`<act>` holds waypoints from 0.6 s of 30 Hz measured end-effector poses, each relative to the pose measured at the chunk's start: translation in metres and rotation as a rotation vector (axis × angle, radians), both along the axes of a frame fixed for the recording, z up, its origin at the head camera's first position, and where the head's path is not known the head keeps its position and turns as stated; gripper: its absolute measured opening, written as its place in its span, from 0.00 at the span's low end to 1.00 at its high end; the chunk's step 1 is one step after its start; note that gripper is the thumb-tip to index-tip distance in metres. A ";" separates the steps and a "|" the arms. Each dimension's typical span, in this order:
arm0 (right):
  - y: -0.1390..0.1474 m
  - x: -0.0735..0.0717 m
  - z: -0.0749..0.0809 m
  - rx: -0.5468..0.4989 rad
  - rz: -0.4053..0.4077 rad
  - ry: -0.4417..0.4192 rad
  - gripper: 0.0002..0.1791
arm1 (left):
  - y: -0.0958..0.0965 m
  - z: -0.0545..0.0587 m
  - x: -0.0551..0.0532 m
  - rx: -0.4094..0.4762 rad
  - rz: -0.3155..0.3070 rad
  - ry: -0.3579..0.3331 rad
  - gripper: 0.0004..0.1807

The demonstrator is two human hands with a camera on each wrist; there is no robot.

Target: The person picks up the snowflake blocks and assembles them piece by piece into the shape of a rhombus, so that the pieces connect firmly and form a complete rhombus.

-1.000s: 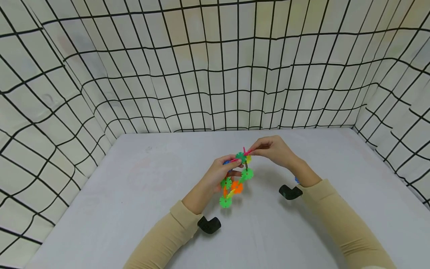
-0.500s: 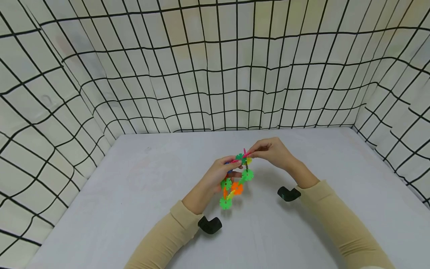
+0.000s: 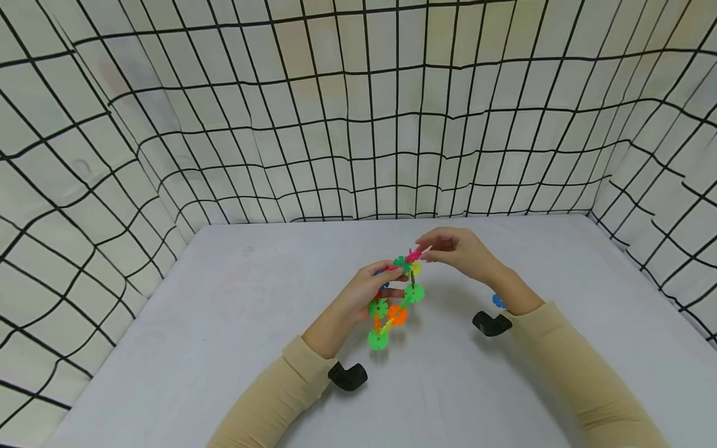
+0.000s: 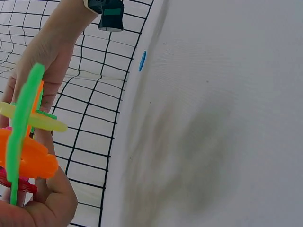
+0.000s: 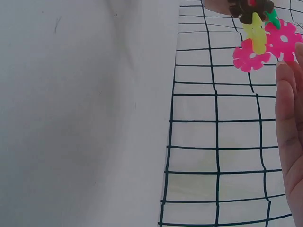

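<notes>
My left hand (image 3: 356, 291) grips a linked chain of notched plastic snowflake discs by its upper part, thumb across a dark green disc (image 3: 401, 264). Below the fingers dangle green, yellow and orange discs (image 3: 397, 315), above the table. Pink snowflake discs (image 5: 282, 40) sit at the chain's upper right end. My right hand (image 3: 465, 252) is beside this end, its thumb and index finger spread slightly apart. In the right wrist view its fingertips are right at the edge of a pink disc. Seen from the left wrist, a green disc (image 4: 23, 123) and orange disc (image 4: 31, 158) cross each other.
A loose blue disc (image 3: 499, 301) lies on the white table (image 3: 252, 311) by the right wrist. Black angled wrist devices (image 3: 348, 377) show at both cuffs. Black netting (image 3: 347, 134) over white sheets closes off the back and sides.
The right hand's fingers have loosened from the pink pieces and spread slightly, the hand shifting a little right. The blue disc shows again beside the wrist. The left hand keeps its hold.
</notes>
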State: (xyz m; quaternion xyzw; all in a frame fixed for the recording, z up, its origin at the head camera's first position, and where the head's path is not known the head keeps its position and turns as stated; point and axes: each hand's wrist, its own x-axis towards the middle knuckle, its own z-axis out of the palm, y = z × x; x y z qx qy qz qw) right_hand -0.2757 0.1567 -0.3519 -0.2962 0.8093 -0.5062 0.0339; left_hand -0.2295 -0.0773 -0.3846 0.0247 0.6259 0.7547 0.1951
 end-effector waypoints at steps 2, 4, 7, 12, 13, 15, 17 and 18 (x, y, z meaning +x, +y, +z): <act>0.006 0.000 0.000 0.021 -0.010 0.003 0.17 | -0.001 0.000 0.000 0.002 0.006 -0.011 0.12; 0.014 0.000 0.000 0.035 -0.010 0.000 0.18 | -0.002 0.000 -0.001 0.017 0.013 -0.026 0.12; 0.028 0.001 -0.001 0.064 -0.019 -0.014 0.17 | -0.003 -0.001 -0.002 0.045 0.014 -0.038 0.13; 0.050 0.005 -0.006 0.106 -0.025 -0.044 0.14 | -0.007 -0.003 -0.003 0.075 0.002 -0.022 0.15; 0.054 0.005 -0.007 0.116 -0.024 -0.050 0.14 | -0.008 -0.004 -0.003 0.081 -0.002 -0.020 0.15; 0.061 0.006 -0.010 0.142 -0.021 -0.049 0.14 | -0.009 -0.005 -0.003 0.096 -0.006 -0.017 0.15; 0.068 0.006 -0.014 0.179 -0.023 -0.044 0.14 | -0.010 -0.006 -0.003 0.118 -0.014 -0.020 0.14; 0.072 0.006 -0.015 0.197 -0.024 -0.042 0.14 | -0.010 -0.006 -0.003 0.129 -0.019 -0.019 0.14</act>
